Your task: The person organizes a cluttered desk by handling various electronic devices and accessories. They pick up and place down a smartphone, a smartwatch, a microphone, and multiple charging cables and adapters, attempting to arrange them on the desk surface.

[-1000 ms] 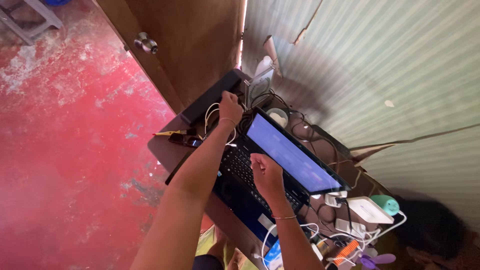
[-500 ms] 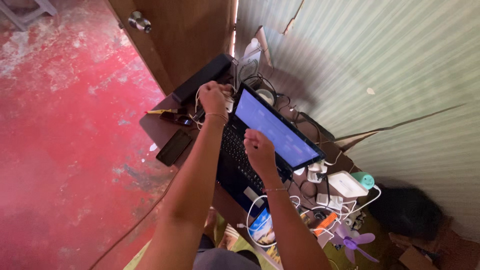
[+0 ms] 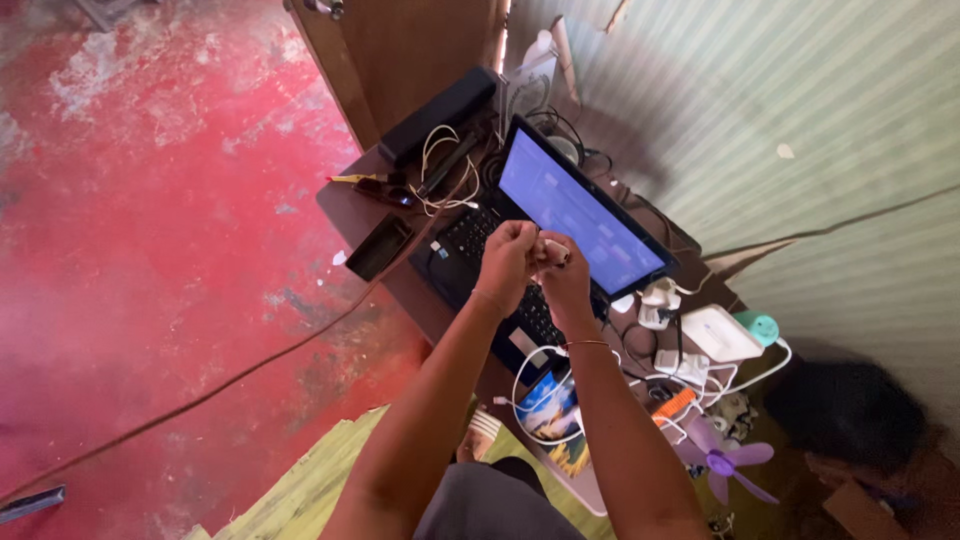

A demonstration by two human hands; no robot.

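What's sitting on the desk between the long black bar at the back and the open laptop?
In the head view, a loose tangle of white cable lies between the long black bar and the laptop, with a slim dark stick-shaped item among it.

A worn red floor (image 3: 150,250) with pale scuffed patches fills the left of the frame. A brown wooden door (image 3: 410,50) stands at the top centre. Pale green striped walls (image 3: 800,120) cover the upper right, above a dark brown tabletop (image 3: 345,205). Daylight shows along the door's edge.
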